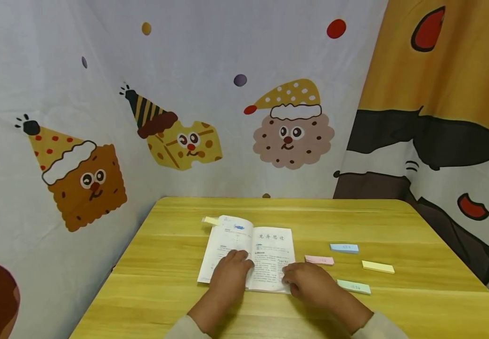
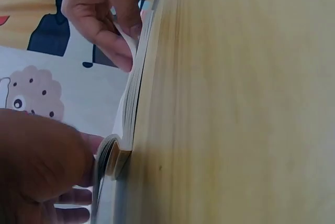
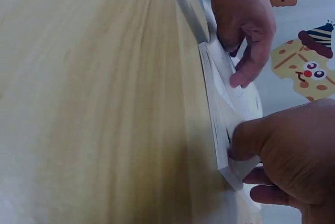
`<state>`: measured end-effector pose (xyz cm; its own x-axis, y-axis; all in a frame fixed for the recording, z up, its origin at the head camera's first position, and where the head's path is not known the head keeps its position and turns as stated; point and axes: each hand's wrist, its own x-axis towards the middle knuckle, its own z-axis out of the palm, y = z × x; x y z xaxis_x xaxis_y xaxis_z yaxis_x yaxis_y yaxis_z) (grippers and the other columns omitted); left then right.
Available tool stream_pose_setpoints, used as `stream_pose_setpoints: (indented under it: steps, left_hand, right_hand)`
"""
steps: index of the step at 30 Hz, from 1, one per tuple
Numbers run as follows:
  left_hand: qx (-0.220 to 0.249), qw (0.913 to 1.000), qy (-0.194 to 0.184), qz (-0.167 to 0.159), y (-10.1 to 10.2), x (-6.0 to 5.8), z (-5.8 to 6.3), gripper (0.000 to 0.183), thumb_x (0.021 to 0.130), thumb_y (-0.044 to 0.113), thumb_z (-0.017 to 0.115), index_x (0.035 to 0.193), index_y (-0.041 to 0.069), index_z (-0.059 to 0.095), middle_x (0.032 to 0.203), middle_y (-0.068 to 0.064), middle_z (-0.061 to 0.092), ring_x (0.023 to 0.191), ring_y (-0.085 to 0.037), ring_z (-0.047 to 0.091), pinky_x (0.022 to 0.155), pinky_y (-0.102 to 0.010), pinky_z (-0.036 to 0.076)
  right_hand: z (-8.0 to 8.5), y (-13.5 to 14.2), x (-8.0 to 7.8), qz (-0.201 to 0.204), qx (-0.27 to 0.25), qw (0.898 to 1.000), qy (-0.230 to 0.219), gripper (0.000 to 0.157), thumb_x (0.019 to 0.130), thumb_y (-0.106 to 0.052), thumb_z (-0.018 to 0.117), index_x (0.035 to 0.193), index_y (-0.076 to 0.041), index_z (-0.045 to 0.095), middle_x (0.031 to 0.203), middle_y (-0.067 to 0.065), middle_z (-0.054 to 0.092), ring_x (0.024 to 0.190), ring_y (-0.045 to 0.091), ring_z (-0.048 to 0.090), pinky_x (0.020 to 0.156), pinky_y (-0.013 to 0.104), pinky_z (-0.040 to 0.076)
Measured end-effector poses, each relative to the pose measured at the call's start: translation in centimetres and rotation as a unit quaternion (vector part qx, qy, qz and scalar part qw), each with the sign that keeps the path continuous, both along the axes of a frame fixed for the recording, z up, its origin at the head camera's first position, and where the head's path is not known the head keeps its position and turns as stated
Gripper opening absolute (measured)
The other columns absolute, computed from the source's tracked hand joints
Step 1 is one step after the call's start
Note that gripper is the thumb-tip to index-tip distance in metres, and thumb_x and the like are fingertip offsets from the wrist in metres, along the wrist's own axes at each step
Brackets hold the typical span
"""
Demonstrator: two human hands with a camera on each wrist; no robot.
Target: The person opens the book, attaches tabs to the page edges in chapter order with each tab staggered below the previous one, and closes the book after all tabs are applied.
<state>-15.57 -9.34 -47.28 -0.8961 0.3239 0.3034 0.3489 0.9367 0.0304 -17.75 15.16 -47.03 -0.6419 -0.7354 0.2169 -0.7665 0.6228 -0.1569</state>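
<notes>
An open book (image 1: 272, 263) with printed text lies on the wooden table, a yellow sticky tab (image 1: 210, 220) jutting from its upper left edge. My left hand (image 1: 231, 273) rests over the lower part of the left page, fingertips near the spine and relaxed. At the right edge, my right hand (image 1: 310, 282) pinches a page (image 3: 230, 116) between thumb and fingers. That page bows up slightly from the stack in both wrist views. Beside the right hand lie a pink sticky-note pad (image 1: 319, 260) and a green one (image 1: 354, 286).
Farther right on the table (image 1: 164, 301) are a blue sticky-note pad (image 1: 344, 248) and a yellow one (image 1: 378, 267). Behind the table's far edge hangs a white cloth (image 1: 210, 56) printed with cartoon food; an orange and black print covers its right side.
</notes>
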Motion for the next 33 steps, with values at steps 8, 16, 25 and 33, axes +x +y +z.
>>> stream_pose_setpoints:
  steps: [8, 16, 25, 33]
  left_hand:
    - [0.022, 0.9979, -0.061, -0.006, 0.6, 0.5, 0.3, 0.064, 0.078, 0.073, 0.050, 0.098, 0.015, 0.067, 0.119, -0.002, 0.053, 0.115, -0.025, 0.045, 0.095, -0.045, 0.039]
    - [0.035, 0.9987, -0.033, 0.016, 0.8, 0.4, 0.2, 0.056, 0.084, 0.054, 0.055, 0.112, 0.006, 0.060, 0.111, -0.006, 0.057, 0.107, -0.026, 0.051, 0.089, -0.043, 0.043]
    - [0.162, 0.9778, 0.067, 0.115, 0.4, -0.2, -0.2, 0.094, 0.081, 0.035, 0.071, 0.150, 0.010, 0.012, 0.116, -0.020, 0.052, 0.105, -0.032, 0.054, 0.069, -0.039, 0.052]
    - [0.020, 0.9935, 0.081, 0.077, -0.1, -0.3, 0.2, 0.057, 0.077, 0.012, 0.071, 0.130, 0.025, 0.055, 0.141, -0.012, 0.038, 0.135, -0.037, 0.023, 0.108, -0.052, 0.017]
  right_hand:
    - [0.0, -0.7, 0.4, -0.181, -0.054, 0.981, 0.053, 0.034, 0.074, -0.027, 0.079, 0.068, -0.024, 0.047, 0.072, -0.014, 0.041, 0.063, 0.005, 0.040, 0.046, 0.020, 0.035]
    - [-0.2, -0.7, 0.3, -0.095, -0.037, 0.995, -0.023, 0.023, 0.084, -0.043, 0.067, 0.090, -0.020, 0.069, 0.100, -0.006, 0.063, 0.095, 0.013, 0.058, 0.079, 0.033, 0.049]
    - [-0.3, 0.1, 0.1, -0.031, 0.002, 0.999, -0.044, 0.034, 0.081, -0.038, 0.071, 0.105, -0.013, 0.070, 0.115, 0.002, 0.063, 0.109, 0.020, 0.056, 0.094, 0.040, 0.043]
    - [0.1, 0.0, -0.1, -0.010, 0.009, 1.000, -0.019, 0.022, 0.080, -0.015, 0.066, 0.101, -0.013, 0.074, 0.110, 0.004, 0.066, 0.104, 0.020, 0.059, 0.090, 0.040, 0.046]
